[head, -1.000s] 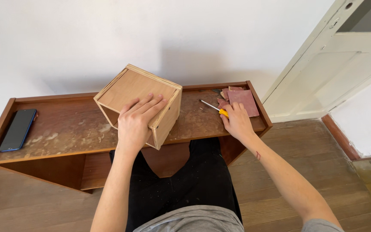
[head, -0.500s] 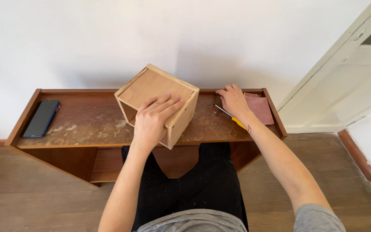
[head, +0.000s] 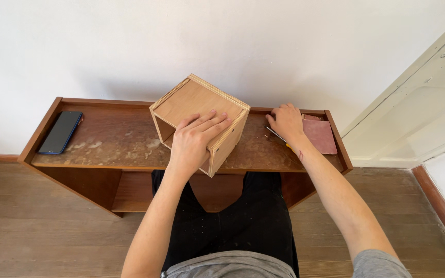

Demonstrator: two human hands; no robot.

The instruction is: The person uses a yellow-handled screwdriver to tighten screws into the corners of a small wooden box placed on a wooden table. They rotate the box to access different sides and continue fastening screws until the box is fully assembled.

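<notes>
Your left hand (head: 197,141) lies flat on the box (head: 201,121), fingers spread over its top face and down the near corner, pressing rather than gripping; that holds it tilted on one edge at the middle of the surface (head: 124,146), open side facing left, so it cannot tip or slide. Your right hand (head: 286,122) rests palm down at the far right of the surface, fingers loosely curled over a thin tool (head: 275,135) whose tip pokes out on the near left side; whether the fingers have closed on it you cannot tell. Just right of that hand lies a reddish sheet of sandpaper (head: 321,136), and a phone (head: 61,132) sits well apart at the left end, clear of the dust. Compared with half a second ago, both hands and the box sit much as they did; only your view has shifted slightly.
</notes>
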